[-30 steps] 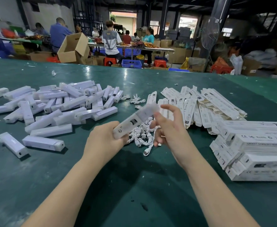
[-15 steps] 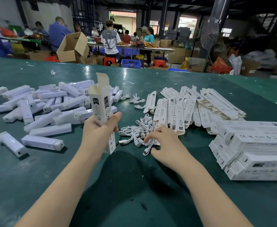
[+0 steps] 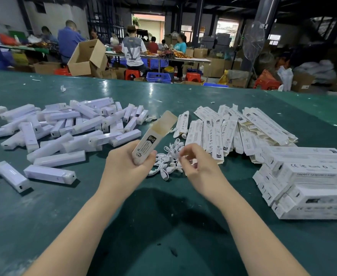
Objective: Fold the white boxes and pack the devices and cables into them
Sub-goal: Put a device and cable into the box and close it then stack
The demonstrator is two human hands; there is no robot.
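- Left: a pile of white devices (image 3: 64, 128), too many and overlapping to count, lies on the green table (image 3: 163, 226).
- The left hand (image 3: 123, 164) grips one folded box (image 3: 153, 136); its long axis runs toward 1 o'clock, open flap up.
- The cables (image 3: 169, 160) lie at 3 o'clock from that hand; uncountable tangle.
- The right hand (image 3: 195, 164), nearer them, hovers with fingers curled; whether it pinches a cable cannot be told.
- Right: flat boxes (image 3: 233, 132), packed boxes (image 3: 313, 182).

Single head view; looks forward-down over green table (image 3: 183, 226); hands close below.

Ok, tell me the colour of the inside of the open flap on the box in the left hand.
Pale tan, unlike the white outside of the box; head view.
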